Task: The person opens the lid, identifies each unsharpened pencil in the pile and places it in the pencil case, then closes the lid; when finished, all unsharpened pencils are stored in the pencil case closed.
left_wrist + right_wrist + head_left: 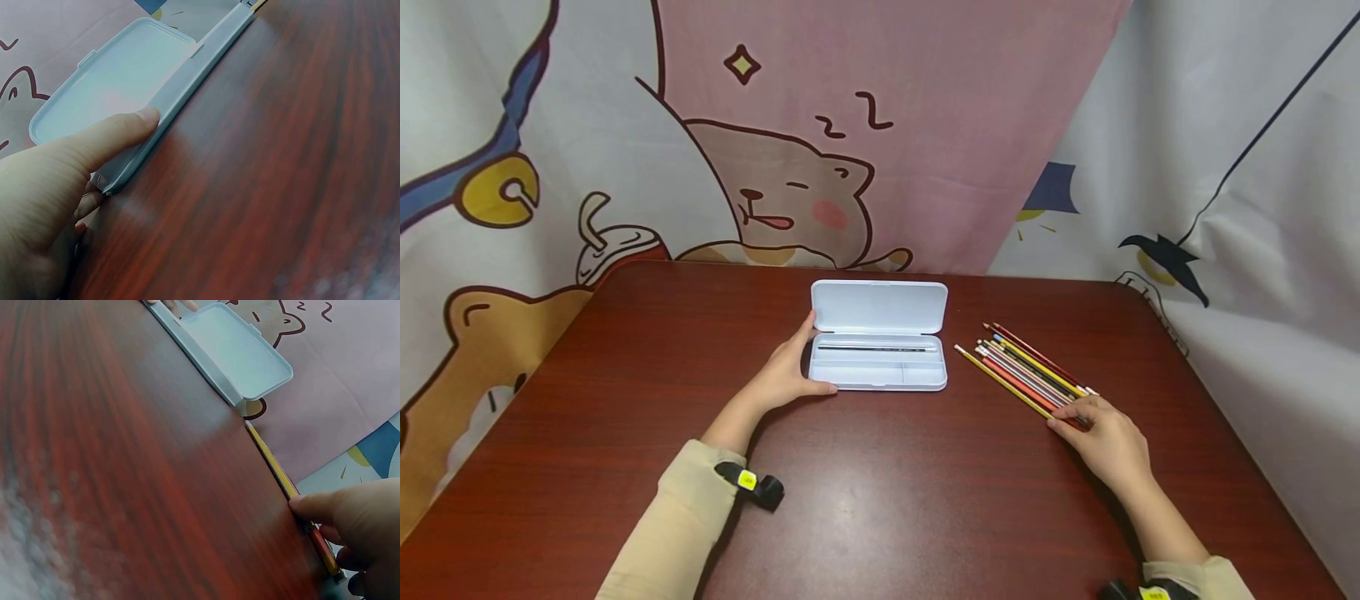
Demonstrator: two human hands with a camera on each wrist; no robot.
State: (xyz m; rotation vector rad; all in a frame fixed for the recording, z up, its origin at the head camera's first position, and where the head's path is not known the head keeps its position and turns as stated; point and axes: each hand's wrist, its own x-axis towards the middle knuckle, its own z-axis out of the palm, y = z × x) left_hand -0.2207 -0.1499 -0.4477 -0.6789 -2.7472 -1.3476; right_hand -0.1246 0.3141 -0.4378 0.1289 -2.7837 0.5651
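An open white pencil case (pixel 880 377) lies on the table, its lid (pixel 880 307) tilted up at the back. Inside its rear compartment lies one dark pencil (pixel 876 348). My left hand (pixel 786 371) grips the case's left end, the thumb along the front edge and the fingers at the left side. To the right, several coloured pencils (pixel 1026 367) lie slanted side by side. With thumb and index finger, my right hand (pixel 1105 442) pinches the near end of a yellow pencil (pixel 1000 380) at the left of the bunch. The other right fingers curl over the pencils' near ends.
The brown wooden table (pixel 850 500) ends at the back against a printed cloth (pixel 962 167). Black cameras are strapped to both wrists, the left wrist camera (pixel 767 492) just above the tabletop.
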